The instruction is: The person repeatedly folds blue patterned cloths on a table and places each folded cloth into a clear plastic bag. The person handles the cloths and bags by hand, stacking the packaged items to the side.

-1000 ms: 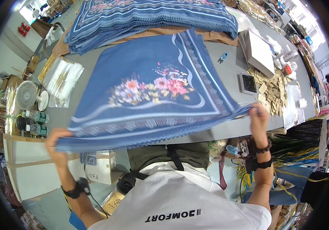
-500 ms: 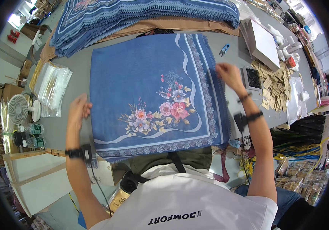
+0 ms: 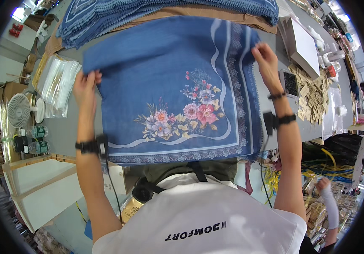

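Observation:
A blue floral scarf (image 3: 148,84), folded square, lies on the grey table with its near border over the table's front edge. Its far part is lifted and rippling. At the scarf's left edge, my left hand (image 3: 86,84) pinches the cloth, fingers curled. My right hand (image 3: 266,61) grips the far right corner between thumb and fingers. The printed flowers and white ribbon border face up in the near right part.
A pile of blue scarves (image 3: 160,15) lies at the back on brown cloth. Clear plastic sleeves (image 3: 59,86) are at left, by a small fan (image 3: 19,111). To the right are a white box (image 3: 302,46), a dark ink pad (image 3: 290,83) and loose tags (image 3: 311,95). Another person's arm (image 3: 329,203) shows lower right.
Both hands have moved away from me and taken hold of the scarf, raising its far part. The cloth now covers the blue thread snips. Another person's arm has appeared at lower right.

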Demonstrator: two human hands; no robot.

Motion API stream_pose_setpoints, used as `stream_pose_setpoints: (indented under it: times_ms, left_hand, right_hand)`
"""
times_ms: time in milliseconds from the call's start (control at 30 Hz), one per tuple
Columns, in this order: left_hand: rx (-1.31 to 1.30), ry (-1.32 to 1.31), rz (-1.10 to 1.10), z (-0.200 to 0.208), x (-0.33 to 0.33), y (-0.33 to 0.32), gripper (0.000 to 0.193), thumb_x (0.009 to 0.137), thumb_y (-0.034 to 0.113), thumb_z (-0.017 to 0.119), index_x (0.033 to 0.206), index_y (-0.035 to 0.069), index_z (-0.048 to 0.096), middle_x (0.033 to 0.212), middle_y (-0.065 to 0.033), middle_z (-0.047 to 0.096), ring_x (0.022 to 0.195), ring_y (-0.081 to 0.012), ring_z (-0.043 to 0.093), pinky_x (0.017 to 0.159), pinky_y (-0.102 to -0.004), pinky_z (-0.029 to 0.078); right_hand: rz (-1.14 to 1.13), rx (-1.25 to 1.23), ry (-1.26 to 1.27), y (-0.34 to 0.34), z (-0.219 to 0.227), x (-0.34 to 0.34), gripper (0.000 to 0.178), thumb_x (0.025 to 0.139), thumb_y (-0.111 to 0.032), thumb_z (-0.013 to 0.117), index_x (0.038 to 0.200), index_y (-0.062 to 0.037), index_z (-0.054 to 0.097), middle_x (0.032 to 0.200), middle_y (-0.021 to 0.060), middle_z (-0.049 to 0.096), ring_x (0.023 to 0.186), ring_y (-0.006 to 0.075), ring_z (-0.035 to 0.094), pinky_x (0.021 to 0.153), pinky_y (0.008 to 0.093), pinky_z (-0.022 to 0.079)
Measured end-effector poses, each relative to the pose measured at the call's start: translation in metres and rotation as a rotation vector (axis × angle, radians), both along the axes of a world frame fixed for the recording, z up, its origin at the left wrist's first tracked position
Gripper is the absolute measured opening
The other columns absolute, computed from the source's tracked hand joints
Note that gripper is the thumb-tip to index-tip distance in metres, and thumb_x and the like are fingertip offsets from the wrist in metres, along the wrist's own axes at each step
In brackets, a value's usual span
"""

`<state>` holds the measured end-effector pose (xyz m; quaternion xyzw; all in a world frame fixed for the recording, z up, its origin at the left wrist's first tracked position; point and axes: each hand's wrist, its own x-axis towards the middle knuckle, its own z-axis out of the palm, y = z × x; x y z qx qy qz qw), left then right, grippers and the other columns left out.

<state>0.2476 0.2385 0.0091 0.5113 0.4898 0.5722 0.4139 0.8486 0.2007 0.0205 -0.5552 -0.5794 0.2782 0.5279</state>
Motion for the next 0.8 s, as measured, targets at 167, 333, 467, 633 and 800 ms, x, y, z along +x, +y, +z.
stream_pose_setpoints:
  times_ms: [167,333,467,633,800]
  left_hand:
    - [0.123,0.728,-0.007,-0.027,-0.055,-0.101,0.019,0.103,0.004,0.061,0.120,-0.001,0.069,0.129,-0.0131,0.069,0.120,-0.0229,0.065,0.103,-0.0354,0.050]
    - [-0.198,0.522,0.164,-0.029,-0.060,-0.085,0.024,0.102,0.010,0.064,0.123,0.002,0.073,0.134,-0.0127,0.068,0.124,-0.0234,0.063,0.103,-0.0345,0.050]
    - [-0.032,0.753,0.183,-0.033,-0.032,-0.036,0.046,0.091,0.037,0.079,0.120,0.001,0.074,0.112,-0.0120,0.073,0.104,-0.0232,0.066,0.097,-0.0351,0.050]
    - [-0.136,0.882,0.026,-0.015,-0.006,0.015,0.048,0.084,0.040,0.085,0.109,0.000,0.073,0.101,-0.0126,0.072,0.093,-0.0219,0.065,0.087,-0.0352,0.051]
    - [0.079,0.438,0.201,0.029,0.006,-0.008,0.030,0.090,0.023,0.081,0.110,0.003,0.071,0.103,-0.0057,0.072,0.094,-0.0179,0.065,0.087,-0.0304,0.050]
  right_hand:
    - [0.180,-0.099,-0.488,-0.104,-0.010,0.004,0.022,0.094,0.004,0.061,0.112,-0.0031,0.072,0.117,0.0083,0.074,0.112,0.0210,0.068,0.098,0.0328,0.051]
    - [0.025,-0.199,-0.441,-0.087,-0.009,0.009,0.029,0.092,0.008,0.058,0.111,-0.0052,0.075,0.129,0.0093,0.072,0.122,0.0243,0.065,0.100,0.0340,0.051]
    - [-0.093,-0.139,-0.449,-0.034,-0.031,-0.007,0.031,0.086,-0.026,0.083,0.109,-0.0072,0.077,0.117,0.0142,0.073,0.119,0.0265,0.065,0.095,0.0390,0.053]
    - [-0.093,-0.282,-0.763,0.019,-0.027,-0.026,0.045,0.080,-0.042,0.088,0.103,-0.0053,0.075,0.107,0.0162,0.074,0.101,0.0307,0.070,0.088,0.0409,0.054]
    - [-0.188,0.130,-0.330,0.002,0.023,-0.049,0.027,0.087,-0.021,0.084,0.106,-0.0036,0.076,0.097,0.0096,0.077,0.089,0.0185,0.071,0.082,0.0306,0.055]
